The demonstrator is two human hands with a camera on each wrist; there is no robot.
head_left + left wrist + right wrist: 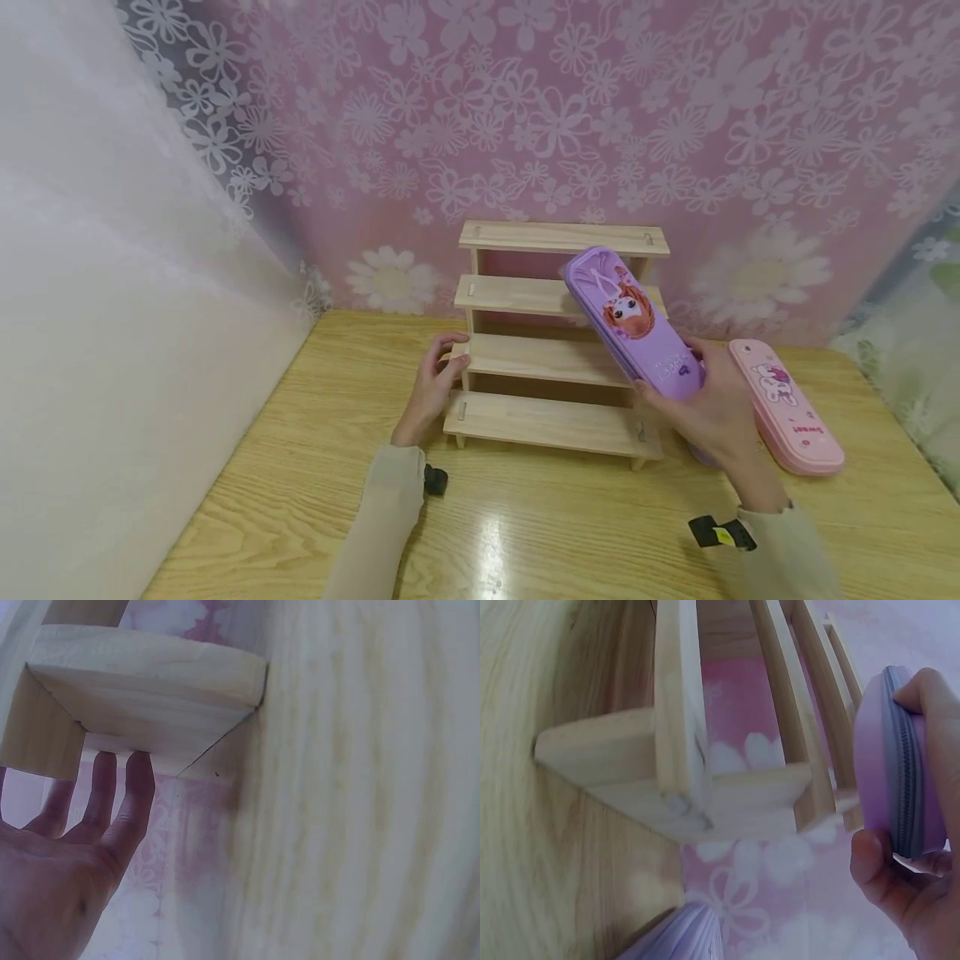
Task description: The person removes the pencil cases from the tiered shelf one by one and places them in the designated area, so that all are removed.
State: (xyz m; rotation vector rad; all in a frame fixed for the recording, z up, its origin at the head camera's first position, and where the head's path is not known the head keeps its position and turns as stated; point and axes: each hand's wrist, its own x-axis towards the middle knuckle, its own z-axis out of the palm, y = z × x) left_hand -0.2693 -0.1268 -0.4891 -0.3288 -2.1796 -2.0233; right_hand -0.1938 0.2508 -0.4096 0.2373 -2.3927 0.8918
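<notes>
A light-wood stepped shelf rack stands on the table, with several tiers. My left hand grips the left end of its second tier from the bottom; in the left wrist view the fingers reach up to the wood. My right hand holds a purple zippered pencil case by its lower end, with a cartoon girl on the lid. Tilted, the case is raised in front of the rack's right side. Its grey zipper shows in the right wrist view between thumb and fingers.
A pink pencil case with a rabbit picture lies on the table to the right. Another purple thing, mostly hidden by my right hand in the head view, is beside the rack. Flowered pink cloth hangs behind; a white cloth borders the left.
</notes>
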